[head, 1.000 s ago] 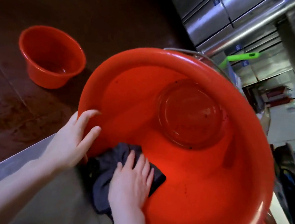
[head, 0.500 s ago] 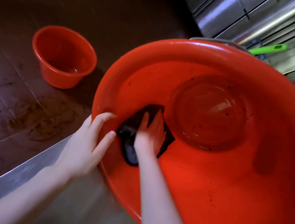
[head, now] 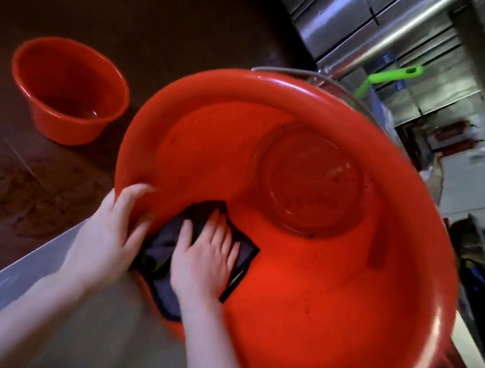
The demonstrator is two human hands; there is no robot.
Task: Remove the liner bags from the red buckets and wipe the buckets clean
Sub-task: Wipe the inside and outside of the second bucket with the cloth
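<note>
Large red bucket [head: 342, 303], tilted on counter [head: 80, 326]: our left hand [head: 113, 229] grips its near rim. Right hand [head: 207, 259], fingers spread flat, presses dark cloth [head: 163, 244] inside that rim; we should sweep firmly toward the specked base.

**Where everything sat**

The large bucket [head: 299, 282] lay tilted on the table [head: 79, 332], its mouth turned toward the camera. Inside it, against the near left wall, lay the cloth [head: 166, 245], with the right hand [head: 204, 258] flat on top of it. The left hand [head: 114, 226] sat on the bucket's left rim, just beside the cloth. The small bucket [head: 69, 92] stood upright on the floor [head: 6, 185], well apart to the left and beyond the table's edge. Metal cabinets [head: 341, 15] stood behind the large bucket, to the right.
</note>
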